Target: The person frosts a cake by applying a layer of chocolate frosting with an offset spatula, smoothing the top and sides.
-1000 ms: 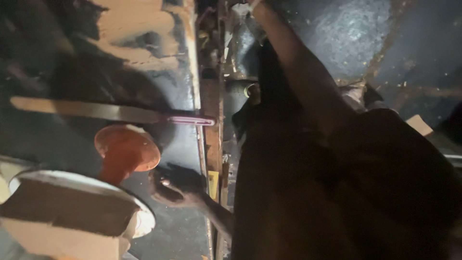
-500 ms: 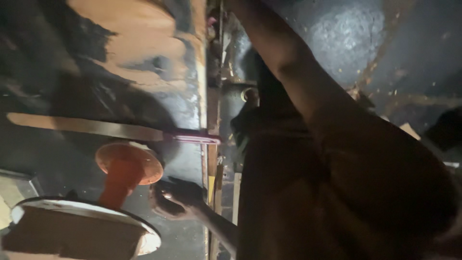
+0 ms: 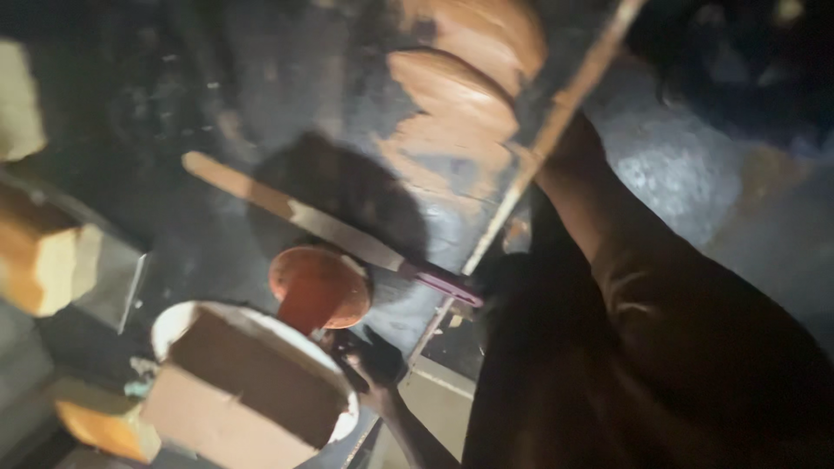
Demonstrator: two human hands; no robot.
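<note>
1. Long flat blade with a purple handle (image 3: pixel 347 236): lies on the dark smeared surface (image 3: pixel 217 95), mid-frame. Long axis runs diagonally, tip at upper left, handle at lower right by the surface edge. Outer part of the blade is coated orange-brown, inner part looks bare metal.
2. Round orange funnel-shaped piece (image 3: pixel 319 287): just below the blade's middle, touching or just short of it, cannot tell. Its narrow end points down toward the white round bucket (image 3: pixel 187 320).
3. Bucket holds a brown rectangular block (image 3: pixel 248 382) that covers most of the opening.
4. One hand (image 3: pixel 372 360): dark, low in frame, just right of the bucket rim and just under the orange piece. Fingers curled; grasping something or not, cannot tell. Left or right, cannot tell.
5. Other hand: arm (image 3: pixel 599 226) reaches up toward the thin pale edge strip (image 3: pixel 556 122) along the surface; the hand itself is lost in the dark, state cannot tell.
6. Orange-brown smears (image 3: pixel 460 104) on the surface above the blade.
7. Yellowish blocks (image 3: pixel 39 260) at far left, well apart from the blade.
8. Dark clothed body (image 3: pixel 660 365) fills the lower right.
</note>
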